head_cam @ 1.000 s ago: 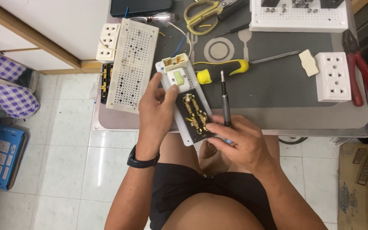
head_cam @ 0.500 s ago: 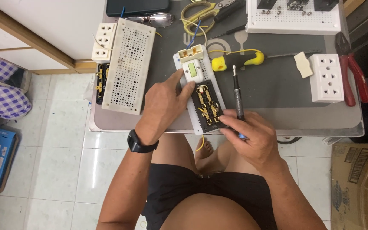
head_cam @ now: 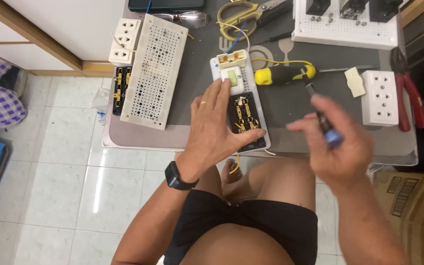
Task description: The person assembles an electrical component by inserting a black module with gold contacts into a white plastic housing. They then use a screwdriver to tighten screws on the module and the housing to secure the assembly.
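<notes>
The left hand (head_cam: 215, 127) lay open, palm down, pressing the opened power strip (head_cam: 241, 105) against the grey table (head_cam: 290, 115) at its near edge. The right hand (head_cam: 342, 145) was closed around a dark screwdriver (head_cam: 320, 115) with a blue cap, blurred. Inside the strip's casing sat brass contacts (head_cam: 244, 118) and a green switch (head_cam: 231, 76). Half a second before, the screwdriver tip had been at the strip; now it was lifted away to the right.

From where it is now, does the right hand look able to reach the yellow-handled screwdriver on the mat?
Probably yes. The right hand already grips a dark tool, but the yellow-handled screwdriver lies just beyond it on bare mat, nothing between; it would need to free its fingers first.
</notes>
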